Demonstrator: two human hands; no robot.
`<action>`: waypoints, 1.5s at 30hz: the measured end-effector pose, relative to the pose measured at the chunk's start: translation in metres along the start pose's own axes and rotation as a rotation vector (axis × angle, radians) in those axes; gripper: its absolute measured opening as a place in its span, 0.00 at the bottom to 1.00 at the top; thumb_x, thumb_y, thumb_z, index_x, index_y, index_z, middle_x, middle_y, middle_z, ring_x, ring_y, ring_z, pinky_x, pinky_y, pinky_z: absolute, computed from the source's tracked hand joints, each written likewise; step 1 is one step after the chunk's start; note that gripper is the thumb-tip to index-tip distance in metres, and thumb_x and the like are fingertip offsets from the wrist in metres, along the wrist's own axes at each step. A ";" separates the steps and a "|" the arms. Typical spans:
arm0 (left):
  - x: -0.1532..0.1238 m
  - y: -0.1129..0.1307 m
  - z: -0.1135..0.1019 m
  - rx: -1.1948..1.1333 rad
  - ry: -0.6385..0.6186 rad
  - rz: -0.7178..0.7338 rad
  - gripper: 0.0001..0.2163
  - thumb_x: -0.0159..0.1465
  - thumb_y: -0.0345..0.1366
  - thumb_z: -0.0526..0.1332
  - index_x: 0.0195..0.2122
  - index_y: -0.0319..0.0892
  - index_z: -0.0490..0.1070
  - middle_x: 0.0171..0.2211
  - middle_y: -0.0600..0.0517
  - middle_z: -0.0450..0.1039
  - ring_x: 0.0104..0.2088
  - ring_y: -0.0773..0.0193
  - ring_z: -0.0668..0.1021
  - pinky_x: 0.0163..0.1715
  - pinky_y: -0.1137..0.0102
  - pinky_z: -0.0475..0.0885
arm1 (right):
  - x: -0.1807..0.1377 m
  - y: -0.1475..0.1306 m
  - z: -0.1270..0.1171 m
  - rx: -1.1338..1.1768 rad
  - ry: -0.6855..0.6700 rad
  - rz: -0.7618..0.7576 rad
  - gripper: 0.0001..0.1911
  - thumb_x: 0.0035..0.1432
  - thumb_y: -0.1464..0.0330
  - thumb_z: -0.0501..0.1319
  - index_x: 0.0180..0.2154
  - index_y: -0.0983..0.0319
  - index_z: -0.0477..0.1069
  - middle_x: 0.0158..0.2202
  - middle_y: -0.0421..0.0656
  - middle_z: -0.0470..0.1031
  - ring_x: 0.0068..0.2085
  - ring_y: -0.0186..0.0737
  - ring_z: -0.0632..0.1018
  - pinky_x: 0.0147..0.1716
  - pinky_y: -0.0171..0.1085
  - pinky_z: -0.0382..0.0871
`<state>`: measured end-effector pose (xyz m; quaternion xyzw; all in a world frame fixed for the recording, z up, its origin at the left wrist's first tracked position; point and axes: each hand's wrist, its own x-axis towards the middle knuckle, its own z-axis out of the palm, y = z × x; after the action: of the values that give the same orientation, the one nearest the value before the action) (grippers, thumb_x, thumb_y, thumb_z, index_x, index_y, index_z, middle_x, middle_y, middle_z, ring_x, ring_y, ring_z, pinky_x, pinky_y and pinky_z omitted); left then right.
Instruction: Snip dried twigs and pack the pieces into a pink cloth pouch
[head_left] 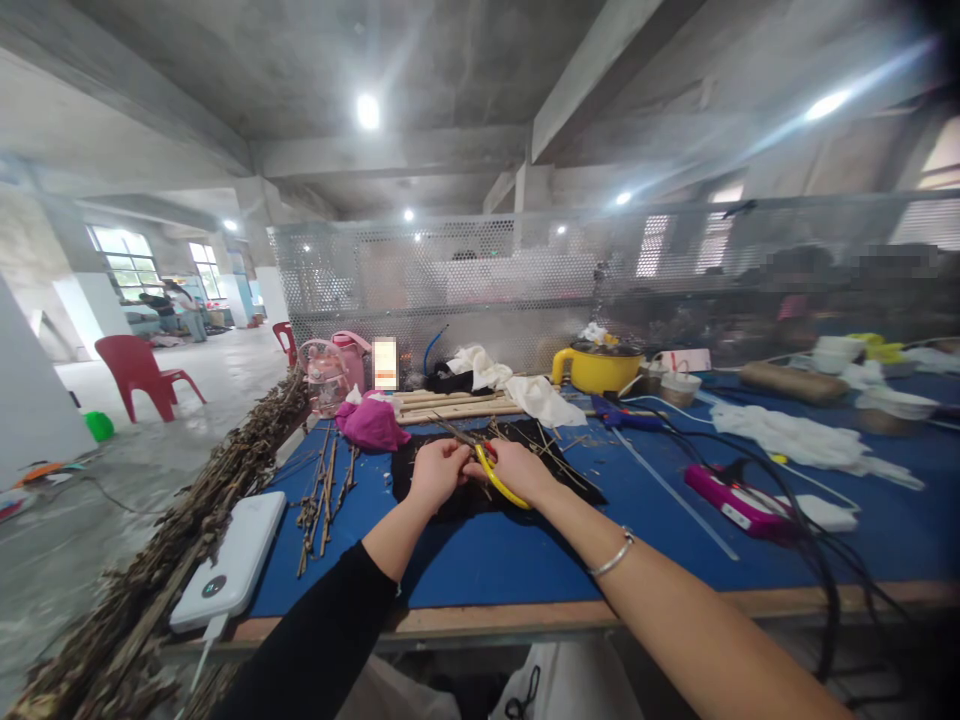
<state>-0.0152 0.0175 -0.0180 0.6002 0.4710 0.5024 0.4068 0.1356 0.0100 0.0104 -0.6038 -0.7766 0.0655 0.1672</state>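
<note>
My right hand (517, 468) is closed on a pair of scissors with yellow handles (504, 486), their dark blades pointing up and to the left. Beside it, my left hand (437, 474) has its fingertips pinched together, nearly touching the right fingers. What the left fingers hold is too small to make out. Both hands are above a black cloth (577, 478) strewn with thin stalks and bits. Several dry twigs (327, 490) lie on the blue tabletop (337, 575) left of the cloth. A purple cloth bundle (370, 422) is just behind the left hand.
A white power bank (234, 555) lies at the left edge by a heap of dried stalks (161, 560). Pale sticks (450, 405) and a yellow pot (606, 368) are at the back. On the right are a blue glue gun (630, 415), a magenta power strip (739, 503) and cables.
</note>
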 end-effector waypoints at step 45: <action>-0.008 0.009 0.003 0.044 -0.042 -0.056 0.09 0.55 0.38 0.57 0.23 0.38 0.69 0.16 0.56 0.66 0.15 0.72 0.66 0.15 0.77 0.64 | -0.002 0.002 0.000 0.028 0.035 -0.057 0.30 0.44 0.45 0.58 0.39 0.62 0.63 0.36 0.47 0.74 0.38 0.48 0.75 0.30 0.35 0.60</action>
<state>-0.0110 0.0074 -0.0114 0.6059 0.4901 0.4676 0.4172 0.1375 0.0086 0.0099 -0.5801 -0.7895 0.0609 0.1912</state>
